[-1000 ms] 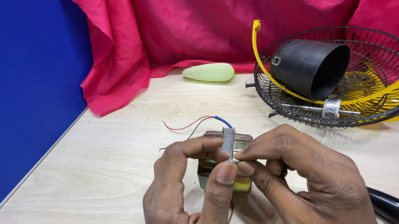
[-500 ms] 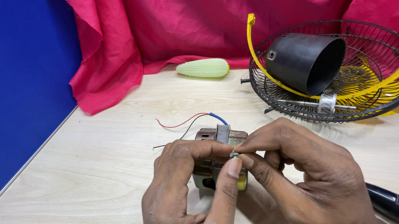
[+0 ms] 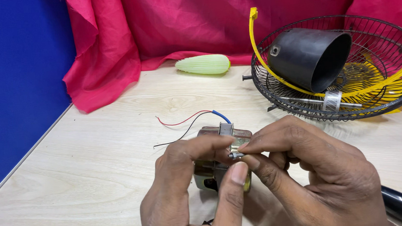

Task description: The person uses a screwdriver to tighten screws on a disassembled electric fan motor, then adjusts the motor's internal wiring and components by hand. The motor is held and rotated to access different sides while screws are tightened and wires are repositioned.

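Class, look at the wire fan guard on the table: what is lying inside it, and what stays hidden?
Inside the wire fan guard lie a black cone-shaped housing, a thin metal rod and a curved yellow strip. The cone covers the mesh beneath it, and its interior is too dark to see.

Your bench (image 3: pixel 98 180) is pale matt wood-grain; on it, the shiny metal motor (image 3: pixel 214 170), behind it glossy wire guard (image 3: pixel 386 92) and crumpled cloth (image 3: pixel 181 21).

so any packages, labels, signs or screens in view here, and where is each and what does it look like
None in view: no package, label, sign or screen.
Nearest to one: a band of clear tape wrapped round a metal rod in the black wire fan guard, upper right.
The small motor held by the left hand and right hand shows bare metal, no sticker visible.
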